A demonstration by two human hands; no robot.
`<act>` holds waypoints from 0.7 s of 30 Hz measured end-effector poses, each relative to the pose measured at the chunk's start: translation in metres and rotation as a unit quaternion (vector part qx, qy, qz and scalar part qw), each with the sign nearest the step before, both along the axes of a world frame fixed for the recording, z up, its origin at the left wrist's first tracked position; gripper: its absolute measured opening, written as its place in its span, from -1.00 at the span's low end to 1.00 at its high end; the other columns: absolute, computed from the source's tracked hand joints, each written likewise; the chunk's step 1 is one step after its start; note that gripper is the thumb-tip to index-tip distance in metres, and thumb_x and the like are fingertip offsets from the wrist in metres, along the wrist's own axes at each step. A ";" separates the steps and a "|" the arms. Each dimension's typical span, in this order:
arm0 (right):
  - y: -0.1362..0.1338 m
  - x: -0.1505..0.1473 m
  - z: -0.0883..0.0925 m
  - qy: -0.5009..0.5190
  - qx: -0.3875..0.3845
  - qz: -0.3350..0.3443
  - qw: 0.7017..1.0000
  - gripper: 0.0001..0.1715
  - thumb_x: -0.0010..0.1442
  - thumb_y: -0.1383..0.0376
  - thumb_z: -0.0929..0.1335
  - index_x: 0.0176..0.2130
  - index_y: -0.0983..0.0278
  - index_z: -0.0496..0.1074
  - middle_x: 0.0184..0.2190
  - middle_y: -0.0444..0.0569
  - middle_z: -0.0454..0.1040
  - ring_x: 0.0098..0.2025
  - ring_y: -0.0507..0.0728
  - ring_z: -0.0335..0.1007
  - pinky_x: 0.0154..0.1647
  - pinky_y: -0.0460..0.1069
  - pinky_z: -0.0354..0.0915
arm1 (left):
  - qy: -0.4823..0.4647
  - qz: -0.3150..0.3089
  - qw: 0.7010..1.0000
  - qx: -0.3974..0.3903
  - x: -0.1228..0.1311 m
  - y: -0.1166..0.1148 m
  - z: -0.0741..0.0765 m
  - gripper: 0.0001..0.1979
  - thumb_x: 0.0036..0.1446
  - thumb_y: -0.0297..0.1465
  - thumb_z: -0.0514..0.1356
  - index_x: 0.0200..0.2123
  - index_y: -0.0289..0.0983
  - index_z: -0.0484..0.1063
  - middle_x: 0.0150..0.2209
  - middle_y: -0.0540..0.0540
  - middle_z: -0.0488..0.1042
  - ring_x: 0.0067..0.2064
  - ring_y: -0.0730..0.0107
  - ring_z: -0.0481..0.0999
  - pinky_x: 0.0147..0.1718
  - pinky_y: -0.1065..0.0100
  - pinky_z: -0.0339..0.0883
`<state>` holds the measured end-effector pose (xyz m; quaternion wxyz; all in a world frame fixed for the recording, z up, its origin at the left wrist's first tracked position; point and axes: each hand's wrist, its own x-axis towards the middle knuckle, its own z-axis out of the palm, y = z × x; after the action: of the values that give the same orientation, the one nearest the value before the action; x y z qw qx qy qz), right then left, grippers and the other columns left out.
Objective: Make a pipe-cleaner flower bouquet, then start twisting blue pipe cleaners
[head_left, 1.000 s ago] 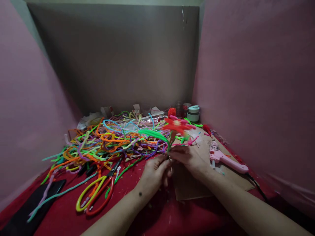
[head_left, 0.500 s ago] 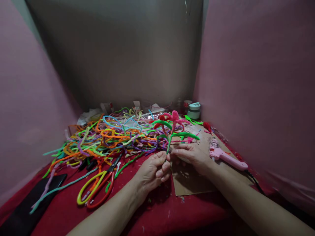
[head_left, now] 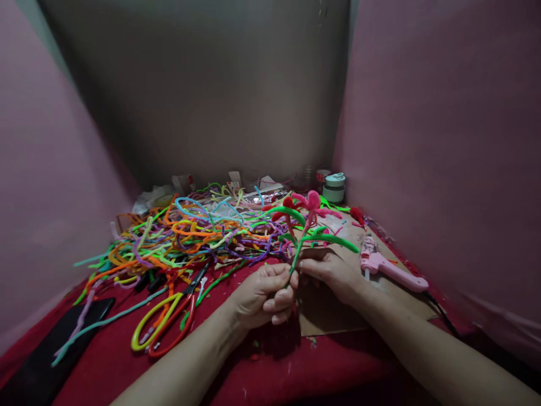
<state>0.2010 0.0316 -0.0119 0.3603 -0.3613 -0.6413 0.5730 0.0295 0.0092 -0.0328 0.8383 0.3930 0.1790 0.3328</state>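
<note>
My left hand (head_left: 270,293) is closed in a pinch around the lower green stem of a pipe cleaner flower (head_left: 297,251). The flower leans slightly right, with a pink bloom (head_left: 313,201) on top, a smaller red bloom (head_left: 288,204) beside it and long green leaves (head_left: 332,239) curving out to both sides. From the right, my right hand (head_left: 332,273) has its curled fingers closed at the stem, just above the left fingertips. Its thumb and inner fingers are partly hidden. Below the right hand lies a cardboard sheet (head_left: 329,324).
A big tangle of coloured pipe cleaners (head_left: 203,231) covers the left and back. Scissors (head_left: 164,324) with yellow and red handles and a black flat object (head_left: 63,352) lie front left. A pink glue gun (head_left: 395,273) rests at right; a mint-lidded jar (head_left: 334,189) stands behind.
The flower has shifted right and tipped a little toward me, its leaves now reaching further right. Both hands have stayed close together at the stem, moving only slightly.
</note>
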 end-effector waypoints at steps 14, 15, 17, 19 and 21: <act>-0.003 0.007 -0.017 0.165 -0.092 0.078 0.979 -0.74 0.07 0.19 0.34 -0.30 0.31 0.50 -0.59 -0.10 0.43 -0.52 0.04 0.32 -0.43 -0.06 0.21 | 0.085 -0.010 0.995 0.049 0.008 0.001 0.004 -0.75 0.05 -0.26 0.19 -0.44 -0.37 0.37 -0.69 0.15 0.05 -0.73 0.69 -0.03 -0.73 0.52 0.16; -0.003 0.006 -0.016 0.168 -0.082 0.068 0.980 -0.75 0.07 0.20 0.34 -0.30 0.30 0.50 -0.58 -0.10 0.43 -0.53 0.03 0.31 -0.43 -0.06 0.21 | 0.086 0.004 0.995 0.046 0.010 0.000 0.004 -0.75 0.06 -0.26 0.18 -0.46 -0.36 0.35 -0.69 0.15 0.04 -0.73 0.69 -0.03 -0.73 0.53 0.16; -0.003 0.005 -0.015 0.171 -0.048 0.035 0.983 -0.80 0.05 0.22 0.36 -0.33 0.28 0.51 -0.55 -0.11 0.44 -0.51 0.02 0.30 -0.41 -0.07 0.21 | 0.055 0.027 0.998 0.031 0.013 -0.001 0.006 -0.76 0.08 -0.28 0.17 -0.48 -0.34 0.33 -0.70 0.18 -0.02 -0.75 0.70 -0.08 -0.76 0.54 0.13; -0.004 0.003 -0.013 0.178 -0.033 0.020 0.983 -0.83 0.03 0.24 0.38 -0.34 0.25 0.52 -0.52 -0.11 0.45 -0.47 0.03 0.31 -0.36 -0.06 0.22 | -0.002 0.024 1.000 0.009 0.016 -0.002 0.007 -0.78 0.10 -0.30 0.15 -0.50 -0.32 0.30 -0.70 0.20 -0.08 -0.76 0.71 -0.16 -0.78 0.56 0.10; -0.005 0.002 -0.011 0.190 -0.044 0.024 0.981 -0.83 0.03 0.23 0.38 -0.34 0.24 0.52 -0.52 -0.10 0.46 -0.46 0.05 0.33 -0.32 -0.04 0.24 | -0.049 0.004 0.999 -0.010 0.018 -0.003 0.007 -0.79 0.11 -0.33 0.14 -0.50 -0.32 0.29 -0.69 0.20 -0.09 -0.77 0.71 -0.18 -0.78 0.56 0.09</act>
<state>0.2034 0.0270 -0.0234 0.4455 -0.2461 -0.5441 0.6670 0.0475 0.0061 -0.0257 0.8488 0.3668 0.1425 0.3532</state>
